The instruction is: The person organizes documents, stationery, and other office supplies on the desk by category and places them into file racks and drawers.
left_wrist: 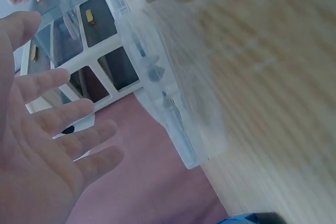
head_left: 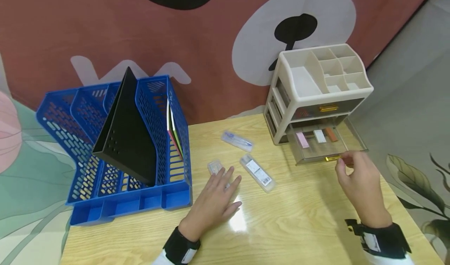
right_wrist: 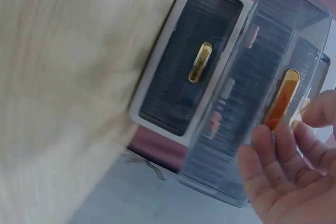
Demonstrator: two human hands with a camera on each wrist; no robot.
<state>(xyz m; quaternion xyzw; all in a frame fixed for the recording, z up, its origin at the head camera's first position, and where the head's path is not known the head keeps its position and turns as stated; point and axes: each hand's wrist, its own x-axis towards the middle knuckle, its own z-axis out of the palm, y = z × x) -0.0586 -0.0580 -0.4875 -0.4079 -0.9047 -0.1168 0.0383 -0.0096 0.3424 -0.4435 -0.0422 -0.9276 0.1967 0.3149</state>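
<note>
My left hand [head_left: 214,202] is spread over the tabletop, its fingers over a small clear plastic box [head_left: 214,166] that they partly hide. Whether they touch it is unclear. Close by lie a clear case with blue inside [head_left: 237,140] and a longer clear case with a white barcode label [head_left: 258,172]. On the right, my right hand [head_left: 362,183] has loosely bent fingers beside the gold handle [right_wrist: 283,98] of a pulled-out see-through drawer [head_left: 306,155]. The fingertips overlap the handle's end in the right wrist view. Pink [head_left: 302,140], white [head_left: 319,136] and orange-brown [head_left: 331,134] bars lie in the drawer.
A cream desktop organizer [head_left: 284,128] with a compartmented top stands at the back right. To the left is a blue file rack [head_left: 175,196] holding a black folder [head_left: 130,140] and thin booklets [head_left: 174,132]. A patterned cloth [head_left: 211,61] hangs behind the table.
</note>
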